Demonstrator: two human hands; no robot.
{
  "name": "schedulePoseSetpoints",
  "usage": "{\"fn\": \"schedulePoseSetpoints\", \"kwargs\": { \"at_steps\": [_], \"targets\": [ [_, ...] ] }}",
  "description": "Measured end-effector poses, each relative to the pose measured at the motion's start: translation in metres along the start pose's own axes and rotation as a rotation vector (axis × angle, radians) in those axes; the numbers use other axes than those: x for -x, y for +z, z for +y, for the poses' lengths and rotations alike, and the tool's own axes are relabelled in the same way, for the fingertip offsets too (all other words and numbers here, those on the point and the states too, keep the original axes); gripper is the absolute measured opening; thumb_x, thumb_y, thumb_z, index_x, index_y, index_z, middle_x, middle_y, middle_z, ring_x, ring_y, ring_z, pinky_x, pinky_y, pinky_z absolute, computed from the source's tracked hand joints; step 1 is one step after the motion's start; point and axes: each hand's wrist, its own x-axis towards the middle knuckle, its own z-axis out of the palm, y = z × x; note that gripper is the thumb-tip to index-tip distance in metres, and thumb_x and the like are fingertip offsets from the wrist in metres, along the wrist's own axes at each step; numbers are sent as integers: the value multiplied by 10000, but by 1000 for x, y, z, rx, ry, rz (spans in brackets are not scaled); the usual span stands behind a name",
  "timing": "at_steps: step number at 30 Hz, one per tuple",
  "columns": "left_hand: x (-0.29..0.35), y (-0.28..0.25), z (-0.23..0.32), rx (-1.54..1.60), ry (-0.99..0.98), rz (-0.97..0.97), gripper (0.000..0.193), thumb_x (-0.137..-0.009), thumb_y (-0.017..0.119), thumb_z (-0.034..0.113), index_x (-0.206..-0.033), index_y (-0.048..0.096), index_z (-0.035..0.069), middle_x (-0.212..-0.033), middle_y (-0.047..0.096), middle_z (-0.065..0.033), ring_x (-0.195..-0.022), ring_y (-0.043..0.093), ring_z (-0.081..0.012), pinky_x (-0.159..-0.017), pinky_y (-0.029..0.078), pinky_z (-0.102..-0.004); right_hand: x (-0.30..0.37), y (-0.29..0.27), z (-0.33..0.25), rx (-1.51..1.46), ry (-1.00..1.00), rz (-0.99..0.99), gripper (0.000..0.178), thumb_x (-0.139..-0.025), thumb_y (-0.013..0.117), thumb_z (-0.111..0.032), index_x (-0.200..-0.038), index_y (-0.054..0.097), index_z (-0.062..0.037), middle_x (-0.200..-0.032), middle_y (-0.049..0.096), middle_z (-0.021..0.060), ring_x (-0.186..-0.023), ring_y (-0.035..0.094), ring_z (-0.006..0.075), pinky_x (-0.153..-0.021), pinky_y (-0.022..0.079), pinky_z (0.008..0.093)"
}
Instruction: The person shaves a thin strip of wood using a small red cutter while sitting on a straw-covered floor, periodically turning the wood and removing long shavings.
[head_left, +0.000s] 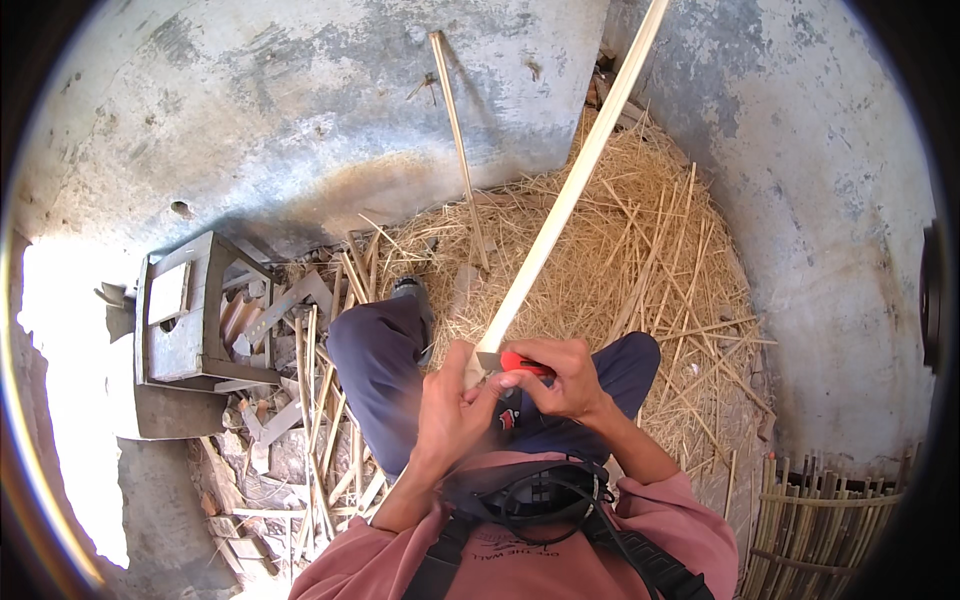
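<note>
A long pale strip of wood or bamboo (565,210) slants from beyond the top edge down to my hands. My left hand (450,405) is closed around its lower end, in front of my lap. In my right hand (570,380) is a knife with a red handle (525,364), its short grey blade lying against the strip beside my left fingers. My two thumbs come close together just under the blade. The fingers partly hide the lower tip of the strip, and a small tan piece by my left fingers is too unclear to name.
Straw and thin shavings (620,240) cover the floor ahead. Sticks (330,440) and wood scraps lie at left, beside a wooden box-like stool (190,345). A thin stick (452,110) leans on the far wall. A slatted basket (825,530) stands at lower right.
</note>
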Motion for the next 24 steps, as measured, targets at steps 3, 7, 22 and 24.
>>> {"fn": "schedulePoseSetpoints", "kwargs": {
  "at_steps": [3, 7, 22, 24],
  "targets": [
    [1, 4, -2, 7, -21, 43, 387, -964, 825, 261, -896, 528, 22, -614, 487, 7, -602, 364, -38, -515, 312, -254, -4, -1, -11, 46, 73, -1, 327, -895, 827, -246, -1077, 764, 19, -838, 746, 158, -670, 726, 278, -597, 552, 340],
    [0, 7, -2, 32, -28, 74, 383, -976, 814, 267, -886, 538, 17, -640, 518, -2, -643, 385, -26, -528, 330, -252, -5, 1, -12, 90, 57, 20, 324, -902, 825, -248, -1081, 763, 15, -832, 745, 155, -666, 728, 276, -590, 552, 335],
    [-5, -7, -7, 304, -125, -127, 274, -965, 812, 111, -1087, 581, 26, -817, 533, 85, -684, 385, 34, -567, 306, -159, -4, -1, -3, -31, 64, -87, 325, -874, 810, -186, -1151, 770, -21, -1014, 800, 146, -824, 787, 305, -716, 619, 364],
    [-4, -7, -14, 327, -134, -148, 286, -959, 820, 114, -1089, 579, 31, -799, 509, 92, -675, 361, 38, -565, 288, -152, -6, -4, -4, -51, 75, -130, 325, -879, 802, -188, -1151, 765, -14, -1003, 798, 151, -825, 785, 313, -718, 618, 371]
  ]
}}
